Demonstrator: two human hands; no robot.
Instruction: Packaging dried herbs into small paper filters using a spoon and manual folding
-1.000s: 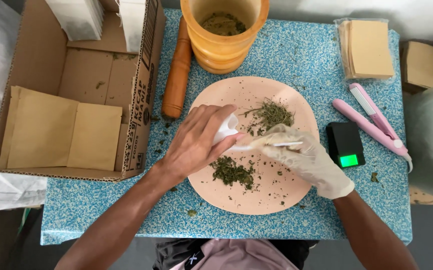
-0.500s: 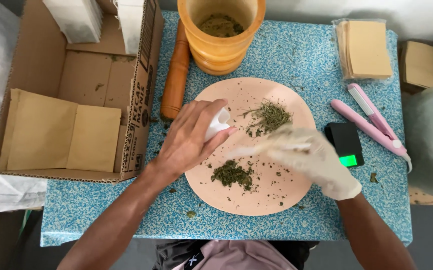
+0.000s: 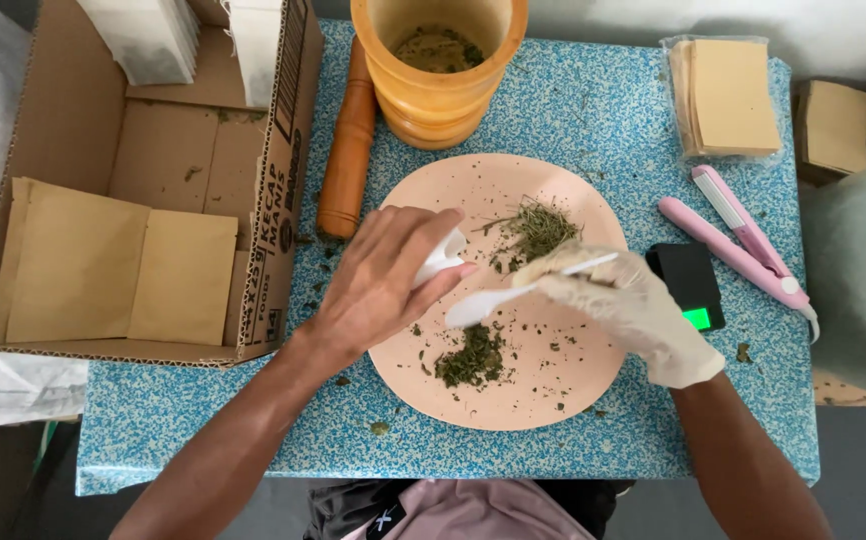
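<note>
Head view:
- Bare left hand: fingers closed round a small white pouch, held over the left half of the round pale-pink plate.
- Gloved right hand: fingers pinched on the handle of a white plastic spoon; long axis running left and slightly down, bowl end just below the pouch, nearly touching the left fingertips.
- Dried green herb: one pile at lower centre of the plate, just below the spoon's bowl; a second, looser pile at upper right, behind the spoon; right hand nearer both.
- Open room: bare plate at lower right; blue speckled tabletop beyond.
- Edges: brown wooden pestle and open cardboard box close on the left; small black scale just right of the plate.
</note>
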